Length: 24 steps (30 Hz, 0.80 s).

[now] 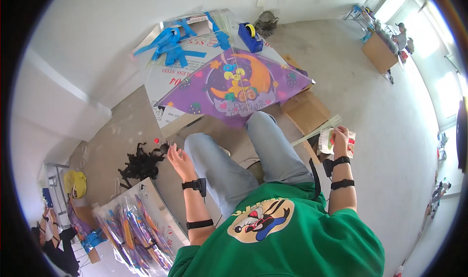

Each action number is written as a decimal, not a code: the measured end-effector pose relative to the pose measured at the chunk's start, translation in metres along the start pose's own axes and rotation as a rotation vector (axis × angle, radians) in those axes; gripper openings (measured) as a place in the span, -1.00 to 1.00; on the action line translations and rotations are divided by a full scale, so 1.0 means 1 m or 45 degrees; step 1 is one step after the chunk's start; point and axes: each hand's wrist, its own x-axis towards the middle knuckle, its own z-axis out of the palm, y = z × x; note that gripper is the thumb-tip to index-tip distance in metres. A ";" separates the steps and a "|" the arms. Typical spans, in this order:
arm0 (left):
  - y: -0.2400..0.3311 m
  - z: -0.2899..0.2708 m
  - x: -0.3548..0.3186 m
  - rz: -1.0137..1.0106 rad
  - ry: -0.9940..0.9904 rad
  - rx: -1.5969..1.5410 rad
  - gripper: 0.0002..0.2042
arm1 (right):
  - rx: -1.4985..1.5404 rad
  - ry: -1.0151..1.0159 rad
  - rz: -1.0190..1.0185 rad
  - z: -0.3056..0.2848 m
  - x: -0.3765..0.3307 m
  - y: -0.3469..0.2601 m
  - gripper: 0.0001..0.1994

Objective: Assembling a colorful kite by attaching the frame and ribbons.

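A purple kite (pixel 195 89) with a moon-and-cartoon print lies spread in front of my knees, on a white cardboard-covered surface (pixel 146 74). My left hand (pixel 180 161) hovers beside my left knee, its fingers apart and nothing in them. To the right, my right hand (pixel 341 139) has its fingers curled together at a white packet (pixel 325 140) with red and green print. A bundle of thin pale rods (pixel 319 129) lies against that packet, reaching toward my right knee. What the right fingers pinch, if anything, is hidden.
Blue strips (pixel 170 47) and a blue tape dispenser (pixel 250 38) lie beyond the kite. An open cardboard box (pixel 306 112) stands right of it. Black straps (pixel 140 165) lie on the floor at left, near bagged colourful kites (pixel 134 233). Another person (pixel 400 37) sits far right.
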 end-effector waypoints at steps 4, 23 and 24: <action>0.013 -0.011 -0.025 0.007 -0.011 -0.038 -0.58 | 0.015 -0.133 -0.071 0.038 0.002 -0.009 -0.74; 0.056 -0.007 -0.029 -0.293 -0.174 -0.227 -0.62 | -0.119 -0.474 0.110 0.125 0.031 0.039 -0.83; 0.064 0.005 -0.024 -0.293 -0.156 -0.225 -0.62 | -0.129 -0.505 0.102 0.128 0.039 0.052 -0.82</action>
